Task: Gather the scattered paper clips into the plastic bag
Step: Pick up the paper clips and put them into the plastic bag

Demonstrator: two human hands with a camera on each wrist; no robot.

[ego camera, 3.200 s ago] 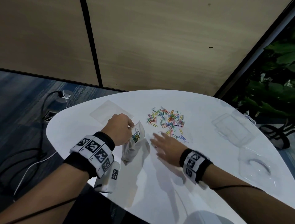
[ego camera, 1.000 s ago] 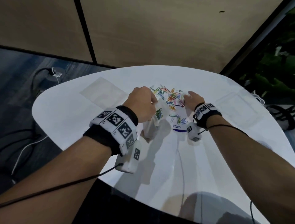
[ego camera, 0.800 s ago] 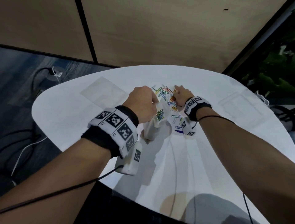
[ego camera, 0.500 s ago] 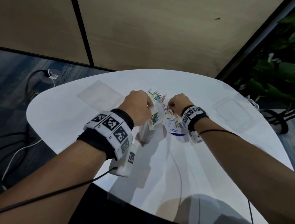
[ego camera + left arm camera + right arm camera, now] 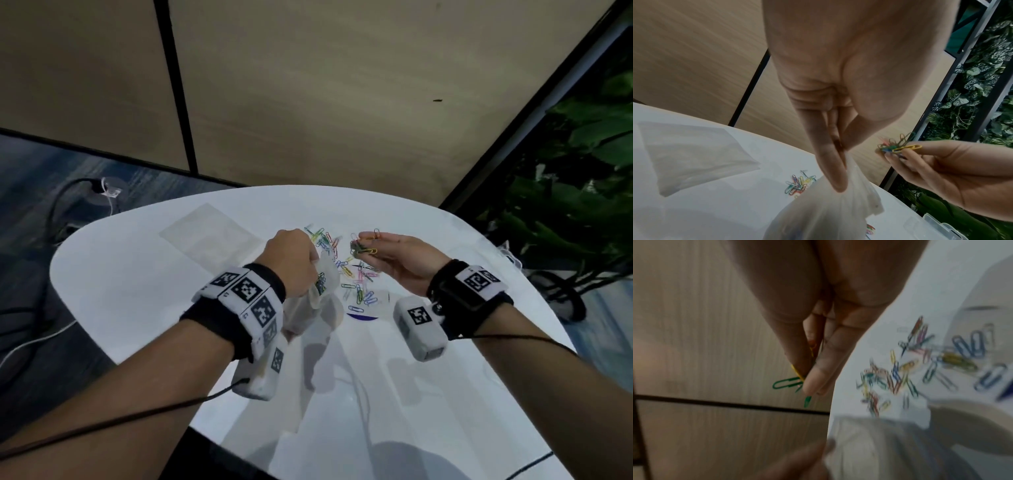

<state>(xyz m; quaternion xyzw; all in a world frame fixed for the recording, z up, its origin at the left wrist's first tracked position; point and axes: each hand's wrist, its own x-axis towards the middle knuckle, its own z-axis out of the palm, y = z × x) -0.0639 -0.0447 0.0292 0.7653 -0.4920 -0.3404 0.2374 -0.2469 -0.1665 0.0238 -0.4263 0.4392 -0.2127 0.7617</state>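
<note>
My left hand [image 5: 294, 263] pinches the top edge of a clear plastic bag [image 5: 313, 301] that hangs down to the white table [image 5: 137, 274]; some clips show through its side. In the left wrist view the fingers [image 5: 830, 162] pinch the bag [image 5: 828, 211] at its rim. My right hand [image 5: 397, 255] is raised above the table, palm up, pinching a small bunch of coloured paper clips [image 5: 363, 245] at the fingertips, just right of the bag's mouth. The bunch [image 5: 898, 146] sticks out past the fingertips [image 5: 809, 382]. Several loose clips [image 5: 356, 281] lie scattered on the table between my hands.
A flat empty plastic bag [image 5: 209, 233] lies at the table's far left. A clear plastic box [image 5: 945, 227] sits at the right. A wood-panel wall [image 5: 308, 85] stands behind, plants [image 5: 582, 171] to the right, cables [image 5: 68, 195] on the floor at left.
My right hand closed on clips in the pile, then lifted off the table and turned palm up with a bunch pinched. The left hand kept holding the bag.
</note>
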